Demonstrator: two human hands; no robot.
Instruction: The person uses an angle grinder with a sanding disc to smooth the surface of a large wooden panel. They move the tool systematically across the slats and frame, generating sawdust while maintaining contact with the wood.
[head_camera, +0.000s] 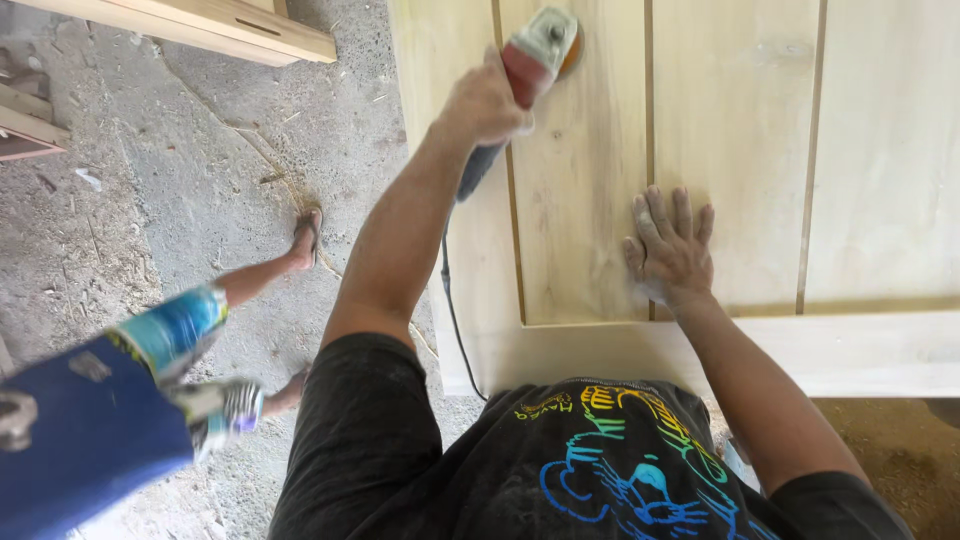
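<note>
Head view: a pale wooden door panel (730, 150) lies flat, with narrow vertical grooves running down it and a wider plain rail along its near edge. The left hand (487, 100) is clenched around the body of a red and grey power sander (530, 60), its grip wrapped tight near the head; the orange disc sits on the board beside the leftmost groove, toward the far end of the panel. The right hand (668, 248) has no grip on anything: it lies flat, fingers spread, pressed on the panel's middle board, nearer the rail than the sander is. A black power cord (447, 290) hangs from the tool's tail over the panel's left edge toward the concrete floor (200, 160).

Judging from this, the main risk is the disc wandering down the board toward the spread fingers, since only one hand steers the tool. The loose cord could catch on the panel's corner and jerk the sander off line, gouging the wood. Left of the panel, another person's legs (270, 270) in sandals stand close to the cord and could snag it.
</note>
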